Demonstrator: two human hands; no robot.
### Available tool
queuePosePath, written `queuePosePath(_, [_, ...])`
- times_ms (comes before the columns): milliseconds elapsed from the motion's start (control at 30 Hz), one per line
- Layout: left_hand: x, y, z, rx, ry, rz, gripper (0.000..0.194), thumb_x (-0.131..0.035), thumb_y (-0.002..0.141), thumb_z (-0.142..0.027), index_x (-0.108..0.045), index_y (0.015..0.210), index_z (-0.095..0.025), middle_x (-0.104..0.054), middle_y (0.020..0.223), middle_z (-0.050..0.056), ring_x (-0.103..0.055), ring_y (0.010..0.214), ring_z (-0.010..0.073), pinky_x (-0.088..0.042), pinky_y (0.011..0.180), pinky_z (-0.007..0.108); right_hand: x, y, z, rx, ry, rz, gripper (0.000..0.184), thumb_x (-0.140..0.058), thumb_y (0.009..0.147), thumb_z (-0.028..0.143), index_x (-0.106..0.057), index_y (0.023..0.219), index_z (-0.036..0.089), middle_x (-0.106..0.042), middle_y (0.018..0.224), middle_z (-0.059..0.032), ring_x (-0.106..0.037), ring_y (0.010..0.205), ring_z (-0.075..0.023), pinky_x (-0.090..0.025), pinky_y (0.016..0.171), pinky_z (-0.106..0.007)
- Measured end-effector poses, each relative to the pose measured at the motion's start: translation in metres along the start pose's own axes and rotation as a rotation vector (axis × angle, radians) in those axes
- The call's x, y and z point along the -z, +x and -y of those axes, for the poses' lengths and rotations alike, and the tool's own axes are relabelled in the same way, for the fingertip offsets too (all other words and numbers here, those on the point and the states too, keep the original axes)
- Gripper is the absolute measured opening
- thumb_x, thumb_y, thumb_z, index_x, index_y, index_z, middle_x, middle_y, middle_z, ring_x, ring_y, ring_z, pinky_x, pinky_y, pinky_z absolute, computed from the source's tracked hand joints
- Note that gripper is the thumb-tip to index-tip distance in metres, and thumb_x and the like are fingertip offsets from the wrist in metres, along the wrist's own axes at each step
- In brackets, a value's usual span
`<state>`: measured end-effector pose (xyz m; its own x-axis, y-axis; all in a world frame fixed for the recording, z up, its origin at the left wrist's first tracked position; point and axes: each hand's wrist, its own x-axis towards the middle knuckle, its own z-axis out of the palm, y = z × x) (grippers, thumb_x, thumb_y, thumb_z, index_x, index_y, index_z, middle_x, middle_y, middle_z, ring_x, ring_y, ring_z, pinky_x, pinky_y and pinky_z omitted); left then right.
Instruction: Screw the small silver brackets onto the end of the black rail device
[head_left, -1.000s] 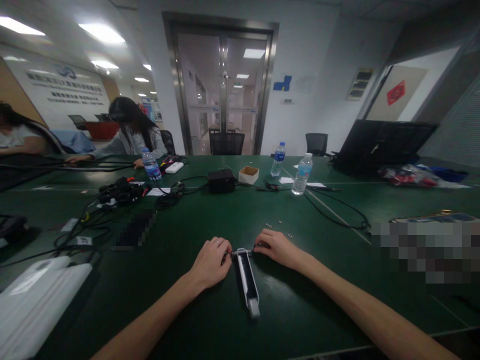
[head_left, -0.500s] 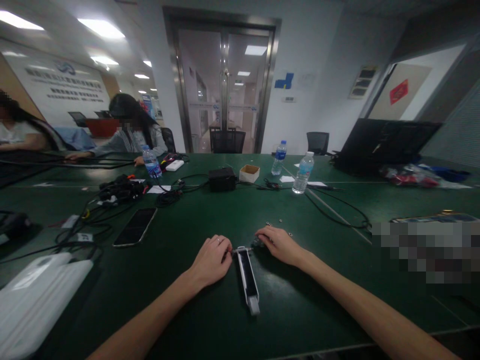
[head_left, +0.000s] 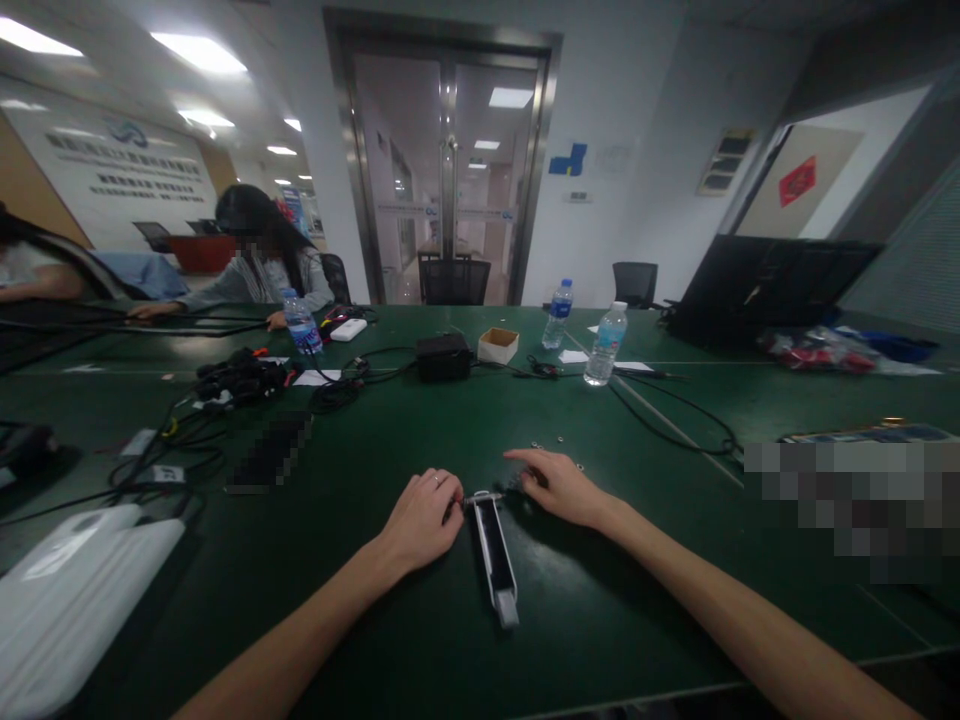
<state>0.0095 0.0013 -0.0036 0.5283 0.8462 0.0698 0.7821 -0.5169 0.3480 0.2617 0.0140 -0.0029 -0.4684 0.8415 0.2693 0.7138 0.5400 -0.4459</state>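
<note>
A long narrow grey-and-black bracket (head_left: 495,555) lies on the green table (head_left: 360,600), pointing away from me. My left hand (head_left: 422,518) rests curled at its far left end, fingertips pinched against the small metal pin there. My right hand (head_left: 556,485) lies just right of that end, index finger stretched forward, other fingers bent over a small dark part I cannot make out. A few small washers or nuts (head_left: 559,441) are scattered just beyond it.
Two water bottles (head_left: 604,345), a small cardboard box (head_left: 498,346), a black adapter (head_left: 444,357) and tangled cables (head_left: 240,385) lie further back. White cases (head_left: 67,590) sit at the near left. Two people sit at the far left. An open laptop (head_left: 765,285) stands at the right.
My right hand has drawn back from the bracket's end and shifted slightly right and away, its index finger now stretched out. The left hand has hardly moved.
</note>
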Motion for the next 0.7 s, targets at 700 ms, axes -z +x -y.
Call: queuePosePath(700, [0.000,0.000,0.000,-0.037,-0.019,-0.040,0.016,-0.045,0.088,-0.022,-0.059,0.095,-0.019,-0.059,0.102,0.005,-0.054,0.093,0.0207,-0.044,0.080,0.034,0.001,-0.001,0.012,-0.157,0.334,0.064,0.010,-0.060,0.080,0.024,-0.056,0.077,0.016,-0.059,0.069,0.0018,-0.052,0.060,-0.0102,-0.040,0.056,-0.022])
